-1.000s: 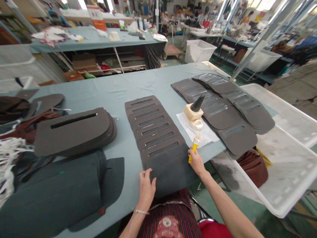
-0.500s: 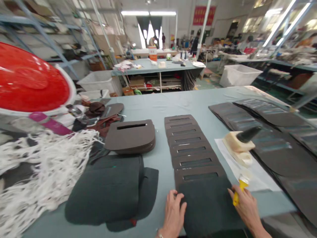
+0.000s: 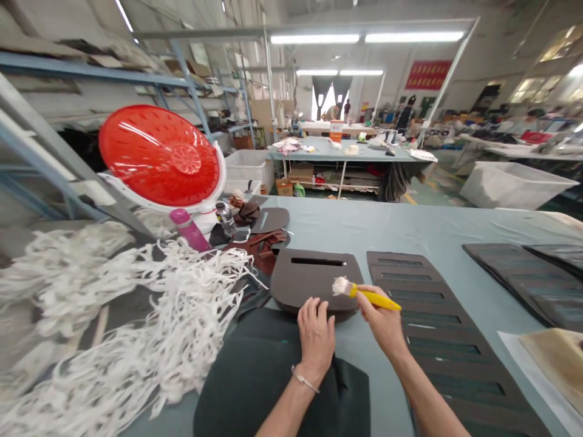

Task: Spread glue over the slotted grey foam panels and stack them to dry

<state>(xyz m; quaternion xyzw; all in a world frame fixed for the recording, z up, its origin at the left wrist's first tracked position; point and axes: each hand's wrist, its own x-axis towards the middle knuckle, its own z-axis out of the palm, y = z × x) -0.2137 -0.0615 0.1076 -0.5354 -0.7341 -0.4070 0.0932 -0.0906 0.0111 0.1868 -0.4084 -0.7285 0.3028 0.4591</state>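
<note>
**Brush in a pinch grip over the slotted pile**

Grip first: the right hand (image 3: 385,321) is closed around the yellow brush (image 3: 364,294), fingers pinched on the handle, white bristles pointing left and hovering right over the stack of dark slotted pieces (image 3: 314,276). The left hand (image 3: 316,331) lies flat with fingers spread, nothing clamped in it, fingertips pressing the near edge of that same stack, which sits toward the near middle of the worktop (image 3: 410,227).

Just right of the stack runs a row of overlapped slotted pieces (image 3: 432,321) toward the near edge. A dark green fabric pile (image 3: 255,376) lies under the left wrist. Off to the left edge there's a tangle of white strips (image 3: 136,328) and a red fan (image 3: 159,155).

What I'd worry about: the bristles look loaded, so a drip or stray swipe could smear the top piece where it shouldn't, or catch the fingertips sitting so close. If the flat hand slips, the stack may shift under the stroke.
</note>
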